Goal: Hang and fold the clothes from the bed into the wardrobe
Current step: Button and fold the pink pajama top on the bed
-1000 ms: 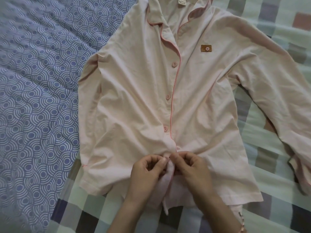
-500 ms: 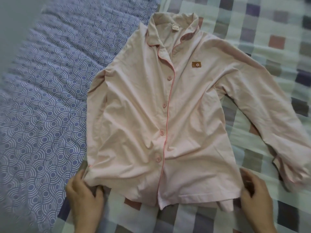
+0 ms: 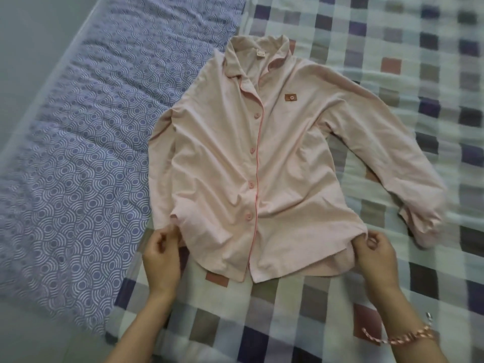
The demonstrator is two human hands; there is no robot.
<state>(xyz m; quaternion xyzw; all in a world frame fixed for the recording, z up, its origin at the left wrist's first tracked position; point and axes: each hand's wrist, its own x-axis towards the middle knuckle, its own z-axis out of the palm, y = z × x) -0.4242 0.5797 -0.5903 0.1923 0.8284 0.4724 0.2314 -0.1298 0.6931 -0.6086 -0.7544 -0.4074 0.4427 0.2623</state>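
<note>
A pale pink long-sleeved shirt (image 3: 262,158) lies buttoned and face up on the bed, collar away from me, with darker pink piping down the front. My left hand (image 3: 162,255) pinches the shirt's lower left corner at the hem. On the other side, my right hand (image 3: 377,255) pinches the lower right corner of the hem. The right sleeve (image 3: 408,179) stretches out and bunches at its cuff; the left sleeve lies tucked along the body.
The shirt rests on a checked blanket (image 3: 392,48) of grey, purple and rust squares. A blue bedspread (image 3: 78,153) with white arc patterns covers the bed's left part. Grey floor (image 3: 23,48) shows beyond the bed's left edge. No wardrobe is in view.
My hands left the bottom button at the shirt's middle and moved apart to the hem's two corners, which they now pinch. The view has pulled back from the shirt.
</note>
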